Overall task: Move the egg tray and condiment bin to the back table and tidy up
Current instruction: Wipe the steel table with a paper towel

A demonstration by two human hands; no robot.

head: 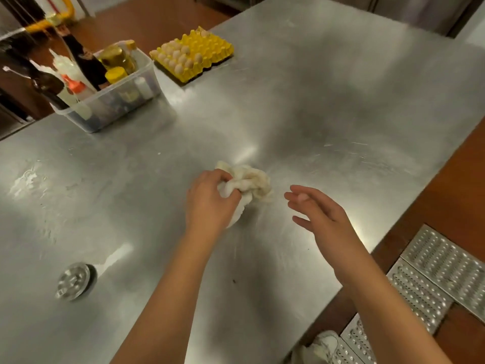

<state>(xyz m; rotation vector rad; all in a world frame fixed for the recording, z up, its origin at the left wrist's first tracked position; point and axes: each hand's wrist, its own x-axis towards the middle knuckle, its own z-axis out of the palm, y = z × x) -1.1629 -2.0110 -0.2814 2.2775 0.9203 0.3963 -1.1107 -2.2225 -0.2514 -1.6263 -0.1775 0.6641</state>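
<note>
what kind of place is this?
Likely a commercial kitchen: a big stainless steel table with a built-in drain, a yellow egg tray, a condiment bin, and perforated metal floor grates.

Left hand [210, 203] clenched, right hand [319, 214] open-fingered.

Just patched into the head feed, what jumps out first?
The left hand grips a crumpled white cloth mid-table, with the right hand open beside it. At the far left edge sit a yellow egg tray and a clear bin of bottles.
</note>
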